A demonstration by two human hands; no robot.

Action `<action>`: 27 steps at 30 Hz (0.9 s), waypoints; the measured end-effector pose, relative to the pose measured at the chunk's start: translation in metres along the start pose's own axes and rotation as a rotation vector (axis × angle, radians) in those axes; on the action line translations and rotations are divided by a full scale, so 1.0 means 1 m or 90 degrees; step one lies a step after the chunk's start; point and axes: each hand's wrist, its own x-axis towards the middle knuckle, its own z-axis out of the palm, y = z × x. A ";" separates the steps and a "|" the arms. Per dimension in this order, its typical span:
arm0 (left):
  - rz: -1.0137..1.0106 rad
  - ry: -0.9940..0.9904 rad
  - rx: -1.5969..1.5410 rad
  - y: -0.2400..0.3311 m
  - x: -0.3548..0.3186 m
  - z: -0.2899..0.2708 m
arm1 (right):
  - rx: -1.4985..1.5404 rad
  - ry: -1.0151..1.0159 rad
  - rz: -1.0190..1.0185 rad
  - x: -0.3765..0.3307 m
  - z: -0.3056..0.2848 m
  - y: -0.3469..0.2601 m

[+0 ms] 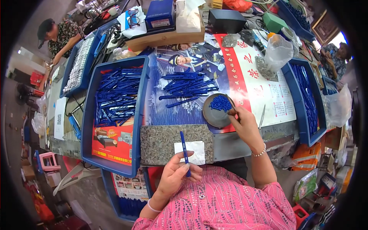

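Hands are both busy at the near edge of the worktable [245, 143]. A slim blue pen barrel [184, 149] is pinched between thumb and fingertips of the left hand [174, 176], fingers closed on its lower end; its long axis runs nearly upright in the picture, tilted a touch to the left, with the free tip held over a white paper patch [193, 151] on a speckled grey stone slab [161, 142]. Out to the right and farther from the body, the right hand [245, 126] is seen at the rim of a round grey dish [212, 115], fingertips drawn together at its right side (whether anything is nipped between them cannot be told at this size). A heap of small blue caps [220, 102] is piled in the far part of that dish, just up and left of those fingertips. So the caps lie closest to the right hand, while the barrel's open end is pointed away from the body, roughly toward the dish.

Loose blue barrels [188, 86] are scattered on a printed poster [253, 84] toward the middle of the worktable. A deep blue tray [140, 115] of more barrels is set along the left side, and a second blue tray [320, 115] along the right edge. Other people are bent over work at the far left and far right corners.
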 end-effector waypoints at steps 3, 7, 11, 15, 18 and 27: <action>0.005 0.017 0.055 0.000 -0.001 0.000 | -0.147 -0.026 -0.013 0.007 0.006 0.007; -0.018 -0.005 0.040 0.004 -0.002 -0.003 | -0.340 -0.068 0.019 0.014 0.013 0.002; -0.028 -0.016 0.052 0.008 -0.002 -0.005 | -0.361 -0.074 -0.007 0.021 0.024 0.004; -0.011 -0.009 0.069 0.010 0.000 0.000 | -0.393 -0.081 -0.009 0.027 0.027 0.005; -0.020 -0.015 0.077 0.012 0.002 0.002 | -0.409 -0.107 -0.026 0.030 0.026 0.005; 0.001 -0.045 0.053 0.009 0.007 0.002 | -0.140 -0.092 -0.044 0.022 0.003 -0.001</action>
